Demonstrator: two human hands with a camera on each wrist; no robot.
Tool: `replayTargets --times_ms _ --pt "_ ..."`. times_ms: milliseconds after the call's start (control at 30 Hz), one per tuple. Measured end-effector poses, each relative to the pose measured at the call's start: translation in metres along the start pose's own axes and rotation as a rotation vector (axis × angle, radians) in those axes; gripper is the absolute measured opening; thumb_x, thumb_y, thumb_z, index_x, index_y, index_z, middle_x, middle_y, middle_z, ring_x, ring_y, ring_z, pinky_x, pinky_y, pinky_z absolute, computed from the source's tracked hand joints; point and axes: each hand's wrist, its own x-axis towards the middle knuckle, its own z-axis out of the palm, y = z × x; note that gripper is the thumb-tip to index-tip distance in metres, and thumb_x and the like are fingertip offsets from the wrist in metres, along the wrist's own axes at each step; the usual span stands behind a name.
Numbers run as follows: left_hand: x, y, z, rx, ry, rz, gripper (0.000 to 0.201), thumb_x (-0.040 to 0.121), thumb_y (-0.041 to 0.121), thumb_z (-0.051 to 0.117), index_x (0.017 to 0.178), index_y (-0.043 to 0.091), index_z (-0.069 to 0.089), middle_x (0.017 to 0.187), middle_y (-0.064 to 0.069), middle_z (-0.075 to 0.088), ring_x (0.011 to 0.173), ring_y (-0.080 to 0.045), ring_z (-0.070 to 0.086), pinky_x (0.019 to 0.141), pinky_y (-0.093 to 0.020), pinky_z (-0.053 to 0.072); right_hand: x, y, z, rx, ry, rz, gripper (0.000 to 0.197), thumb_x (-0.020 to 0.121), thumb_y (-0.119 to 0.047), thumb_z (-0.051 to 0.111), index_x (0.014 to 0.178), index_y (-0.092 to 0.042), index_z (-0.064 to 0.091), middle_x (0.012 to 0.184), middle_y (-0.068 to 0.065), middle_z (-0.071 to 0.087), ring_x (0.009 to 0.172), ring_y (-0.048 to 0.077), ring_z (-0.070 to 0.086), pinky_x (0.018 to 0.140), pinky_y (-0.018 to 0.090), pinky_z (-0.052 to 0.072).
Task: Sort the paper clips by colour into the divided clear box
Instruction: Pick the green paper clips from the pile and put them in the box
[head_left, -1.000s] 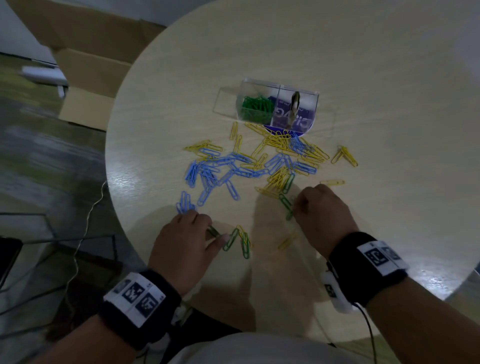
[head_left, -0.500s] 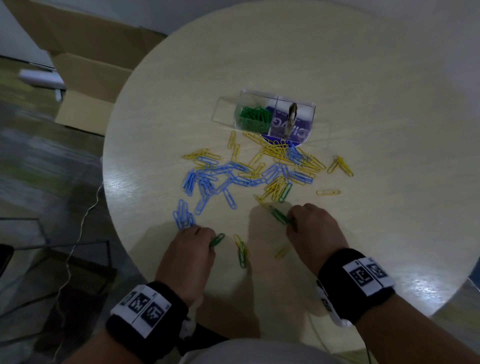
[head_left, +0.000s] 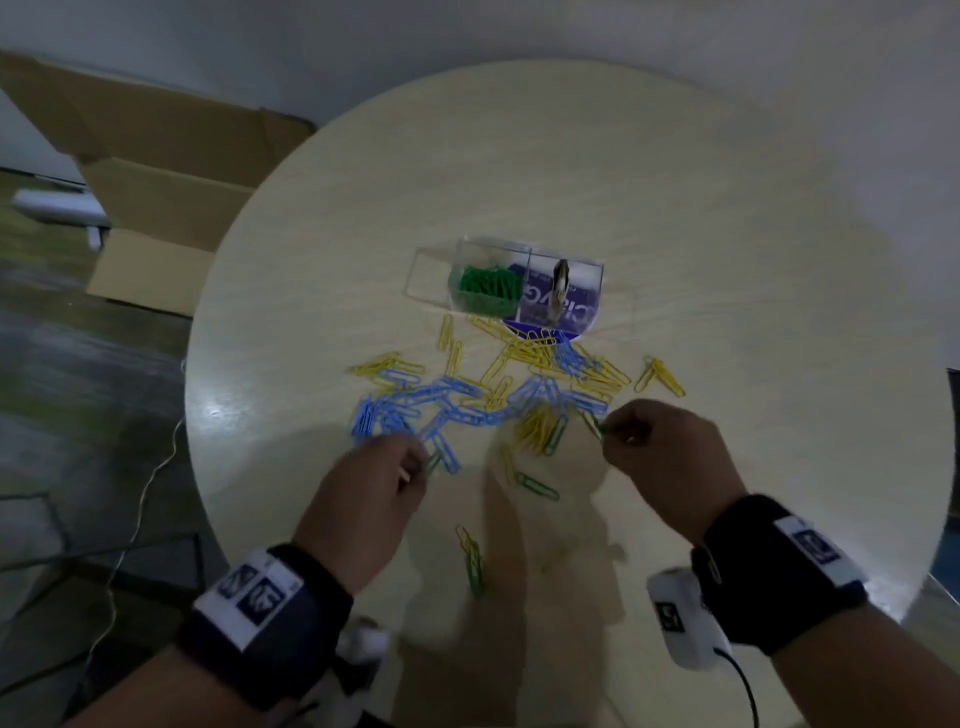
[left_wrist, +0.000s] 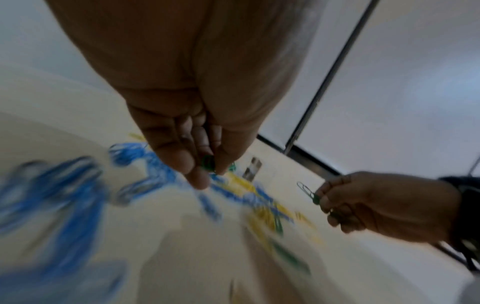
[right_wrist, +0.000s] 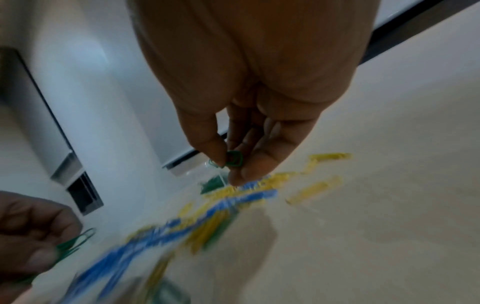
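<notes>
Round pale wood desk (head_left: 675, 208), cardboard box (head_left: 156, 171) on the floor behind it, dim light. Divided clear box (head_left: 527, 283) sits mid-desk: left compartment holds green clips (head_left: 485, 283), the right one shows only a purple label and something upright we can't identify. Loose pile just in front of the box: blue clips (head_left: 447, 410) to the left, yellow clips (head_left: 540, 353) toward the box and right, a few stray green ones (head_left: 537, 486) nearer us.

Our left hand (head_left: 371, 499) is closed in a pinch on a green clip (left_wrist: 207, 162), thumb against forefinger. Our right hand (head_left: 670, 457) pinches another green clip (right_wrist: 234, 158) the same way. Both are raised off the desk, well short of the box.

Handling, as we judge it: clips are very light, stiff wire, coated and likely slick, flat on the desk so hard to get under. Best hold is a fingertip pinch at one looped end. They interlock in the pile, so expect neighbours to drag along. Both green ones belong in the left compartment.
</notes>
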Motion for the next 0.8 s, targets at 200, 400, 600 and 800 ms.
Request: replayTargets --times_ms 200,400,600,800 --pt "0.122 0.037 -0.026 -0.245 0.242 -0.014 0.009 0.079 0.017 0.069 0.083 0.024 0.064 0.074 0.002 0.066 0.072 -0.022 0.068 0.073 -0.038 0.056 0.075 -0.066 -0.008 0.056 0.111 -0.123 0.013 0.072 -0.022 0.069 0.085 -0.02 0.072 0.08 0.001 0.072 0.081 0.019 0.066 0.069 0.027 0.047" --pt "0.197 0.053 -0.022 -0.254 0.259 -0.057 0.024 0.083 0.03 0.068 0.099 0.012 0.07 0.092 -0.008 0.074 0.082 -0.024 0.071 0.079 -0.041 0.057 0.126 -0.105 0.014 0.134 0.089 -0.076 0.018 0.08 -0.024 0.065 0.092 -0.013 0.074 0.09 0.008 0.074 0.088 0.026 0.067 0.081 0.035 0.053" --pt "0.148 0.035 -0.031 -0.042 0.29 0.11 0.018 0.092 0.024 0.058 0.107 0.021 0.067 0.103 0.0 0.063 0.083 -0.019 0.061 0.082 -0.027 0.046 0.094 -0.072 0.004 0.314 0.136 -0.058 0.016 0.084 -0.026 0.06 0.096 -0.024 0.071 0.078 -0.002 0.073 0.066 0.014 0.071 0.07 0.035 0.059" --pt "0.005 -0.005 0.011 0.276 -0.268 0.705 0.025 0.09 0.016 0.053 0.112 0.023 0.065 0.109 0.003 0.064 0.094 -0.024 0.057 0.082 -0.041 0.047 -0.014 -0.001 0.033 -0.121 0.03 -0.412 0.022 0.086 -0.01 0.059 0.102 -0.019 0.071 0.098 0.001 0.071 0.084 0.017 0.061 0.078 0.025 0.041"
